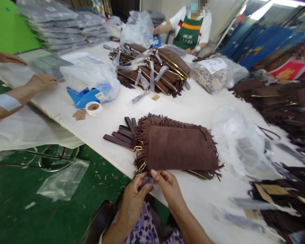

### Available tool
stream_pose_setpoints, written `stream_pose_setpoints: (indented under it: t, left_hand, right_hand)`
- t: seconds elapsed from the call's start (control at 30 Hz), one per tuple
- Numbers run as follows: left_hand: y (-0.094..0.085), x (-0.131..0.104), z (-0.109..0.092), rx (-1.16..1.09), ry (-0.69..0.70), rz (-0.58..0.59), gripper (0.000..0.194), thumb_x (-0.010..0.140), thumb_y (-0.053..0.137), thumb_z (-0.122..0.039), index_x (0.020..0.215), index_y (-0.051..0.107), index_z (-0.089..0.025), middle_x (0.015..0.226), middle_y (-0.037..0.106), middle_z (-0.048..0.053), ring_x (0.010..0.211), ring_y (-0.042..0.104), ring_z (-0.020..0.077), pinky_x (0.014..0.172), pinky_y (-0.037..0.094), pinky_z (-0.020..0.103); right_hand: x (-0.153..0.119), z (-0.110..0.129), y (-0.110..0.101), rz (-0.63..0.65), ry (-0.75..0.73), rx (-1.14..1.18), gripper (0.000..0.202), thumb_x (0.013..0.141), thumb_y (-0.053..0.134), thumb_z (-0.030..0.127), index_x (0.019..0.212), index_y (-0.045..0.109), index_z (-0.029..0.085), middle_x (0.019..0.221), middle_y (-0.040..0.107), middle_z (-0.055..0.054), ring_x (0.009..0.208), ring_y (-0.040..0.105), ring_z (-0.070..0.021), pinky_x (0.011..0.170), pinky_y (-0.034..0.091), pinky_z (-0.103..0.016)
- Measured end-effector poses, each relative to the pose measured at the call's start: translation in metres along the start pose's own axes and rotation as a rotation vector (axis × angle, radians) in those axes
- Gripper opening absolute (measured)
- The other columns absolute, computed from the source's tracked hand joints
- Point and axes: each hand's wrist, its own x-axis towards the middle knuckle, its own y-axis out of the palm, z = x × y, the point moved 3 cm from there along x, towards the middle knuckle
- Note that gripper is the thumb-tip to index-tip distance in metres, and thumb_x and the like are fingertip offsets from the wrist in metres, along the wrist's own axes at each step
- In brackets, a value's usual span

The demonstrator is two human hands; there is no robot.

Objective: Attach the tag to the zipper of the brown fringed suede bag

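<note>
White tabletop stretches out ahead of us over a green floor, and it is busy with brown suede. We have both hands at the near edge: our left hand and right hand are drawn close together, fingertips pinching a small dark piece between them; what it is exactly, we cannot tell. Just above our fingers lies the stack of fringed suede pouches, flat on the table, gold hardware peeking out at its left edge, with loose brown straps fanned beside it. The risk, as we judge it: the stack sits near the table's edge, so a tug on the piece we hold could drag the top pouch off toward the floor, or snag the fringe. As for containers, a clear plastic bag lies crumpled to the right, seemingly empty; another bag farther back holds speckled material under a white label. A bag near the blue tape dispenser hides its contents. Across the table sits a bundle of wrapped pouches. A person in a green apron works beyond, and a co-worker's hand rests at left.
</note>
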Motion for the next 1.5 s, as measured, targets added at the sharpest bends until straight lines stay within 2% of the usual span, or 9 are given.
stream_pose_setpoints:
  t: [0.27,0.43,0.6,0.7,0.8,0.9,1.03,1.23,1.5]
  left_hand:
    - [0.005,0.004,-0.009,0.009,0.009,0.01,0.037,0.081,0.062,-0.028,0.116,0.058,-0.018,0.11,0.069,0.009,0.098,0.064,0.0256,0.088,0.047,0.034]
    - [0.006,0.006,-0.013,0.015,0.025,0.017,0.032,0.081,0.063,-0.031,0.11,0.06,-0.017,0.103,0.07,0.008,0.093,0.063,0.024,0.082,0.048,0.031]
    - [0.006,0.006,-0.014,-0.082,-0.009,0.085,0.033,0.085,0.06,-0.036,0.113,0.056,-0.019,0.099,0.07,0.007,0.08,0.064,0.0199,0.073,0.05,0.029]
    - [0.007,0.007,-0.016,-0.075,-0.002,0.124,0.025,0.085,0.059,-0.037,0.103,0.059,-0.019,0.09,0.069,0.005,0.075,0.062,0.0182,0.07,0.048,0.027]
    - [0.009,0.01,-0.022,-0.043,0.002,0.128,0.02,0.084,0.06,-0.037,0.091,0.061,-0.019,0.083,0.067,0.003,0.075,0.061,0.0178,0.07,0.047,0.025]
    - [0.01,0.011,-0.027,0.015,-0.014,0.118,0.019,0.083,0.059,-0.038,0.084,0.061,-0.019,0.077,0.066,0.001,0.072,0.059,0.0169,0.067,0.045,0.024]
    - [0.01,0.011,-0.028,0.087,-0.041,0.08,0.022,0.084,0.057,-0.04,0.081,0.06,-0.019,0.073,0.064,0.0,0.069,0.058,0.0169,0.065,0.044,0.024]
    - [0.014,0.009,-0.027,0.001,-0.063,0.056,0.023,0.084,0.059,-0.041,0.086,0.063,-0.018,0.088,0.067,0.003,0.088,0.061,0.0207,0.079,0.045,0.027]
    - [0.016,0.008,-0.024,-0.149,-0.127,0.043,0.023,0.081,0.064,-0.04,0.086,0.065,-0.018,0.095,0.069,0.005,0.092,0.062,0.0211,0.079,0.046,0.027]
  right_hand:
    - [-0.003,-0.004,0.0,-0.01,0.034,0.164,0.03,0.072,0.073,0.042,0.075,0.063,0.015,0.072,0.062,-0.001,0.071,0.053,-0.0146,0.07,0.043,-0.026]
    - [-0.005,-0.001,-0.003,0.034,-0.039,0.044,0.032,0.079,0.065,0.047,0.073,0.062,0.015,0.069,0.059,-0.001,0.069,0.052,-0.0149,0.066,0.042,-0.025]
    - [-0.012,-0.006,-0.004,0.076,-0.074,0.125,0.029,0.081,0.062,0.046,0.091,0.063,0.019,0.08,0.063,-0.002,0.071,0.057,-0.0159,0.07,0.047,-0.028]
    - [-0.016,-0.01,-0.002,0.101,-0.024,0.177,0.027,0.079,0.065,0.043,0.089,0.064,0.019,0.078,0.064,-0.002,0.068,0.057,-0.0153,0.068,0.048,-0.028]
    - [-0.018,-0.01,-0.002,0.095,0.005,0.202,0.027,0.075,0.07,0.041,0.089,0.066,0.019,0.085,0.067,-0.003,0.079,0.061,-0.018,0.075,0.049,-0.029]
    - [-0.02,-0.009,-0.005,0.07,0.009,0.206,0.03,0.073,0.072,0.042,0.092,0.067,0.02,0.091,0.069,-0.005,0.086,0.062,-0.0206,0.081,0.049,-0.032]
    - [-0.025,-0.012,-0.006,0.021,0.004,0.172,0.026,0.075,0.071,0.041,0.09,0.067,0.02,0.09,0.069,-0.004,0.086,0.061,-0.0206,0.08,0.047,-0.031]
    - [-0.033,-0.022,-0.004,-0.02,-0.032,0.1,0.02,0.081,0.064,0.037,0.087,0.066,0.019,0.094,0.067,-0.005,0.092,0.059,-0.0211,0.086,0.043,-0.031]
    - [-0.032,-0.02,0.0,-0.051,-0.081,0.087,0.012,0.081,0.06,0.028,0.078,0.065,0.018,0.1,0.064,-0.005,0.098,0.059,-0.0216,0.09,0.042,-0.031]
